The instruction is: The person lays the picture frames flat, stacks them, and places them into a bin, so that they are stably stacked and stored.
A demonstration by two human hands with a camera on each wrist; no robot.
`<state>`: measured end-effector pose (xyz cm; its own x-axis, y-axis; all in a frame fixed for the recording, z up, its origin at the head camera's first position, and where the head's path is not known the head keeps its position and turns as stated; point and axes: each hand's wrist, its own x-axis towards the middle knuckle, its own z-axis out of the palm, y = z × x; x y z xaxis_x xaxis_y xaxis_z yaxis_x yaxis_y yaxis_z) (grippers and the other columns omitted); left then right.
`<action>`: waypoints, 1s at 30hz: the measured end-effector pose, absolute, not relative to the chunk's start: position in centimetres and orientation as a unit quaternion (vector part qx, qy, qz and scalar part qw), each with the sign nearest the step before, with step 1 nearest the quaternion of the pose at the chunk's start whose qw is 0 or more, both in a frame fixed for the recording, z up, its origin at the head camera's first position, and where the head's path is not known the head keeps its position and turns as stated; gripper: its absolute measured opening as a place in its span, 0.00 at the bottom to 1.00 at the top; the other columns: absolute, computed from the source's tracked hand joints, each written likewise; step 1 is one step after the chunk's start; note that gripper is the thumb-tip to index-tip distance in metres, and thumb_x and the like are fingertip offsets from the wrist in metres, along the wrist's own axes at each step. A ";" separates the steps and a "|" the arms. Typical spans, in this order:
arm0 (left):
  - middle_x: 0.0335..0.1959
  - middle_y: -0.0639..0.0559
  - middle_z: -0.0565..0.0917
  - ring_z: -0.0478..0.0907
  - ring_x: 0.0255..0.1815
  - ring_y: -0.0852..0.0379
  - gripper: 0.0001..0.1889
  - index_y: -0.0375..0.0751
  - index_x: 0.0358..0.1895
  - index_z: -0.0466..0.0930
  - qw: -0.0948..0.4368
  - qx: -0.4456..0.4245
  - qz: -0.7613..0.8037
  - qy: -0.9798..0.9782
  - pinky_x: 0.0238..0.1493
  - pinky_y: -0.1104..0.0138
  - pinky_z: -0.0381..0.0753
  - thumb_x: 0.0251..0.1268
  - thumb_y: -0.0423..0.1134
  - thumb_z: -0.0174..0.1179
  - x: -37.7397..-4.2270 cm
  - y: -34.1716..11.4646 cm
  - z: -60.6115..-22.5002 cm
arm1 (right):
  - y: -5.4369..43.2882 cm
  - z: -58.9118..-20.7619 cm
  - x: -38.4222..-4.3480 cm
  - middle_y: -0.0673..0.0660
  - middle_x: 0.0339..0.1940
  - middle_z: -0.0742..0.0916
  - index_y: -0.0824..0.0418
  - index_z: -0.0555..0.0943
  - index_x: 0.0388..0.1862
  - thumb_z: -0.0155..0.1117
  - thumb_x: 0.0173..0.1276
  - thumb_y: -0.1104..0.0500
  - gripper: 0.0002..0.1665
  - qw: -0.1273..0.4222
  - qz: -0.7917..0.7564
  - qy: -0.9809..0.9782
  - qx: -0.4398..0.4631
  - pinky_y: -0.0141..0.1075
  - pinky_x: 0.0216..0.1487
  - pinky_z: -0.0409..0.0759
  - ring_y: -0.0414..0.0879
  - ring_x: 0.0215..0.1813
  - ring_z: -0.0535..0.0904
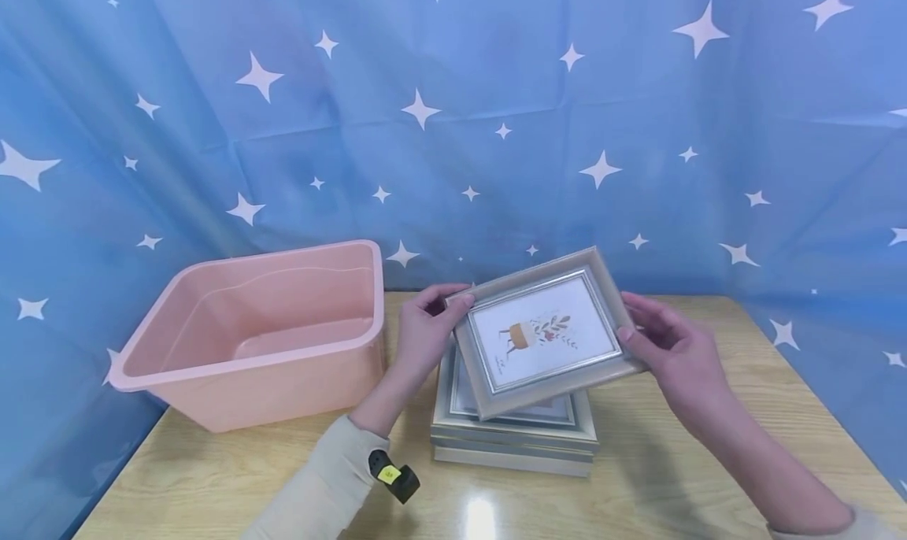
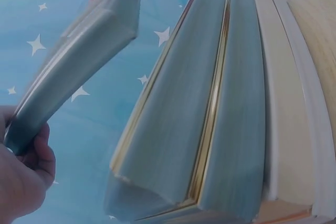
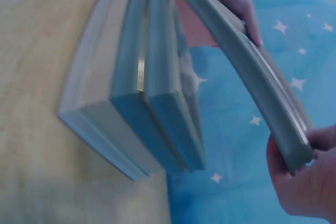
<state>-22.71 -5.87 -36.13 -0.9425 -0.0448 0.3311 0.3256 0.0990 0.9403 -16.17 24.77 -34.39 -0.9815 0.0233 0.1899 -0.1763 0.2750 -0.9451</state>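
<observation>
Both hands hold a silver-grey picture frame (image 1: 542,327), tilted, above a stack of picture frames (image 1: 513,439). Its print shows an orange pot on legs with leafy stems. My left hand (image 1: 428,327) pinches the left end, thumb on the front face. At the opposite end, my right hand (image 1: 673,347) grips the edge with its thumb in front and fingers behind. In the left wrist view, a gap shows between the held frame (image 2: 79,51) and the stacked frames (image 2: 178,93). The stack has blue-grey frames on top and paler ones below, seen side-on in the right wrist view (image 3: 136,87).
A pink plastic bin (image 1: 283,375) stands at the left on the wooden table (image 1: 751,445), its inside bare. Behind the table hangs a blue curtain (image 1: 496,75) with white stars. A black band with a yellow tag (image 1: 390,474) is around the left wrist.
</observation>
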 end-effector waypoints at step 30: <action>0.40 0.51 0.86 0.77 0.41 0.54 0.12 0.42 0.45 0.90 0.032 -0.043 -0.603 -0.796 0.40 0.64 0.77 0.62 0.43 0.73 -24.8 -7.6 -39.1 | 22.3 -38.6 -12.5 0.67 0.64 0.82 0.65 0.69 0.76 0.73 0.69 0.57 0.40 -0.020 0.551 -0.834 -0.032 0.28 0.50 0.80 0.49 0.59 0.83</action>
